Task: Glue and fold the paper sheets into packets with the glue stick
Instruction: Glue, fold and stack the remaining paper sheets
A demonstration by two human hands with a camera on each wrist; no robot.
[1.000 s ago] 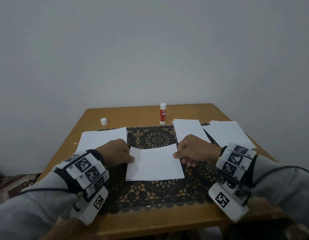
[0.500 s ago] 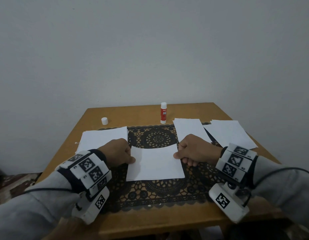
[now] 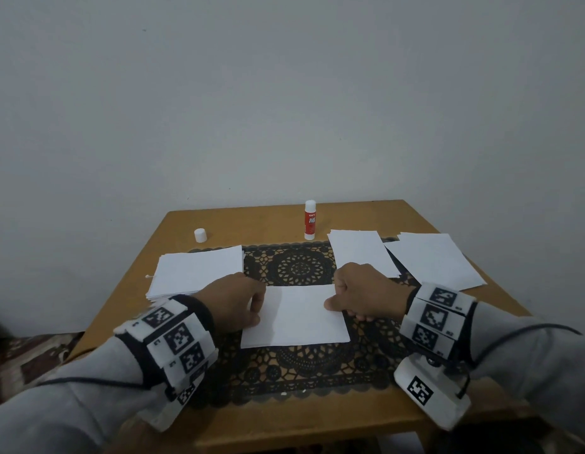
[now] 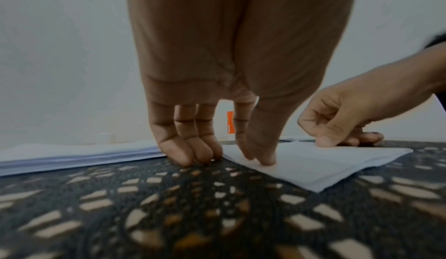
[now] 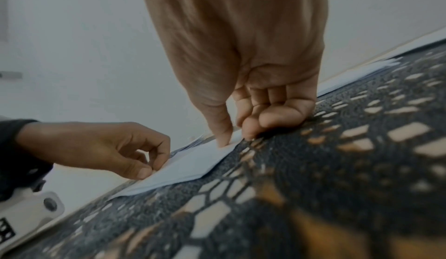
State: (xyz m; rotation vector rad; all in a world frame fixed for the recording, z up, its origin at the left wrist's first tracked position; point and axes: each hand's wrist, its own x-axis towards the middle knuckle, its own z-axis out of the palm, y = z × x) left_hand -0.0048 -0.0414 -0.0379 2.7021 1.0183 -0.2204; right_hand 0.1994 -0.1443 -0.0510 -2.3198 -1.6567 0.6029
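A folded white paper lies flat at the middle of the black lace mat. My left hand presses its left edge with thumb and index tips, and the other fingers rest on the mat. My right hand pinches the right edge, thumb on top, fingers curled beside it. The red and white glue stick stands uncapped at the back of the table, away from both hands. Its white cap sits at the back left.
A stack of white sheets lies at the left of the mat, just behind my left hand. Two more piles of sheets lie at the back right. The wooden table ends close in front; a plain wall stands behind.
The paper's far edge, slanted and a little raised before, now lies flat and straight. Both hands stay at its side edges, barely moved.
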